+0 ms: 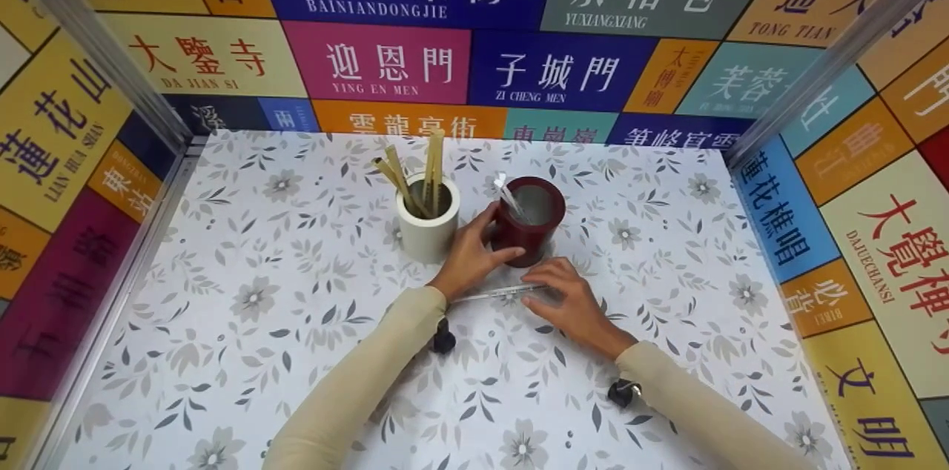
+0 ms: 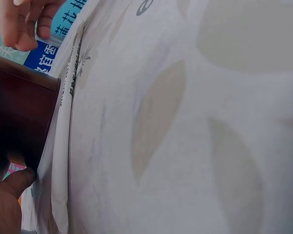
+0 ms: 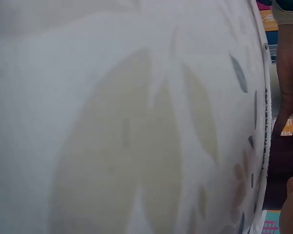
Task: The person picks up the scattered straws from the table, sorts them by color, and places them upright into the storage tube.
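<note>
A dark red cylindrical cup (image 1: 525,233) stands upright, and my left hand (image 1: 473,253) grips its left side, thumb at the front. A white wrapped stick (image 1: 507,207) leans inside the cup. In front of it, a second slim white wrapped straw-like stick (image 1: 485,294) with dark print lies on the table. My right hand (image 1: 569,301) hovers by this stick's right end with loosely bent fingers. In the left wrist view the right hand (image 2: 24,24) appears apart from the printed stick (image 2: 63,131). The right wrist view shows the red cup (image 3: 278,170) at its right edge.
A cream cup (image 1: 428,233) holding several tan sticks (image 1: 435,166) stands to the left of the red cup, close to my left hand. The table (image 1: 252,351) has a floral cover. Printed panels (image 1: 378,62) enclose the back and sides.
</note>
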A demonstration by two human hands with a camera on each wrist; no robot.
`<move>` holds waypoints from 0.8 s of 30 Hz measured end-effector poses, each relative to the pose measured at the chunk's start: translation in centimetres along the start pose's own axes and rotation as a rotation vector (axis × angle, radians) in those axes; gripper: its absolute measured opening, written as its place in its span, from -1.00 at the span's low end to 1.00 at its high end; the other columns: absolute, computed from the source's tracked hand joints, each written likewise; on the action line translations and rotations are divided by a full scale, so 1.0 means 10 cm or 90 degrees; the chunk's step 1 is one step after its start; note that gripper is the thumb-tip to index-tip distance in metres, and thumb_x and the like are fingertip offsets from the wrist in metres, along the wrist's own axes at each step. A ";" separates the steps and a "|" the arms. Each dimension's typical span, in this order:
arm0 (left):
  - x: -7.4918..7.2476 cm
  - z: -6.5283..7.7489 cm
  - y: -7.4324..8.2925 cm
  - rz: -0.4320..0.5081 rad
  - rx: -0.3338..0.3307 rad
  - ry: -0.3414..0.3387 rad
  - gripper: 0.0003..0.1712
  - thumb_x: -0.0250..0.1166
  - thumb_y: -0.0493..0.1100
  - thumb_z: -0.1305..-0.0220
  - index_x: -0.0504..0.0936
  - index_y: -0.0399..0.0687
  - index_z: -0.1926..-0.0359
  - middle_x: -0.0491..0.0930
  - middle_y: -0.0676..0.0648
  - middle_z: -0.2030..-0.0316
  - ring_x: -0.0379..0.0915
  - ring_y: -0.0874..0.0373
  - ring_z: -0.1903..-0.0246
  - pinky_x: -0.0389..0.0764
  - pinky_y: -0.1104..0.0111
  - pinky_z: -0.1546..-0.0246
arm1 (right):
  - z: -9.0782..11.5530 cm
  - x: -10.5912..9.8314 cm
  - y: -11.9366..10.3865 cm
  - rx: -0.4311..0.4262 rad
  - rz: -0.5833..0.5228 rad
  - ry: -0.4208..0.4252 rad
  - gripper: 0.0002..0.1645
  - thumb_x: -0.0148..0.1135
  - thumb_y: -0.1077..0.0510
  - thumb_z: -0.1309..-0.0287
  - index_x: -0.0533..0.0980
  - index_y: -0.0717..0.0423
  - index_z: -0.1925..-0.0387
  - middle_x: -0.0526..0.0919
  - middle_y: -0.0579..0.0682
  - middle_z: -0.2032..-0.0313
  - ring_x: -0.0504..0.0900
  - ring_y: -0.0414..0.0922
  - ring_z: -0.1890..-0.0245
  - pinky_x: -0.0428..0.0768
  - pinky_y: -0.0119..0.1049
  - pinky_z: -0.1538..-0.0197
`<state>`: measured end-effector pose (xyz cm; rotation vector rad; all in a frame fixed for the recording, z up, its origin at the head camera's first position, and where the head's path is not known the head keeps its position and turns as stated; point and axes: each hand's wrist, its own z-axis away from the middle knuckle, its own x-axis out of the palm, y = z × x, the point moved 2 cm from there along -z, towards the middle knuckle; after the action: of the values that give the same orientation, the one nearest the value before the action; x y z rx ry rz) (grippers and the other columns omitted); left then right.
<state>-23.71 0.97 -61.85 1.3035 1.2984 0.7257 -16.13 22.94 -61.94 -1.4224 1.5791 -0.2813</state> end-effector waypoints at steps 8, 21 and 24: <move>0.02 0.00 -0.01 0.001 -0.007 -0.005 0.20 0.70 -0.02 -0.25 0.22 -0.21 -0.72 0.45 -0.28 -0.54 0.54 -0.08 -0.43 0.55 0.19 -0.45 | -0.01 0.02 0.11 0.009 0.063 -0.065 -0.57 0.73 0.20 -0.11 0.82 0.16 -0.03 0.81 -0.05 -0.04 0.55 0.11 -0.17 0.37 -0.15 -0.40; 0.00 0.00 0.01 0.010 -0.006 -0.006 0.19 0.69 -0.02 -0.27 0.21 -0.24 -0.72 0.45 -0.28 -0.54 0.54 -0.07 -0.43 0.54 0.21 -0.46 | -0.06 0.03 0.20 -0.086 0.247 -0.140 -0.63 0.69 -0.06 -0.20 0.84 0.01 0.04 0.75 -0.09 0.01 0.58 -0.01 -0.09 0.42 -0.02 -0.17; 0.00 0.01 0.00 0.005 -0.006 -0.006 0.19 0.69 -0.02 -0.27 0.21 -0.26 -0.71 0.44 -0.29 -0.54 0.53 -0.08 -0.43 0.53 0.19 -0.46 | -0.06 0.04 0.21 -0.089 0.273 -0.152 -0.64 0.66 -0.09 -0.22 0.83 0.00 0.04 0.73 -0.08 0.02 0.58 0.01 -0.08 0.44 -0.01 -0.16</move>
<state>-23.64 0.92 -61.89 1.3033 1.2818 0.7292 -17.88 22.90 -63.28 -1.1338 1.6779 0.2481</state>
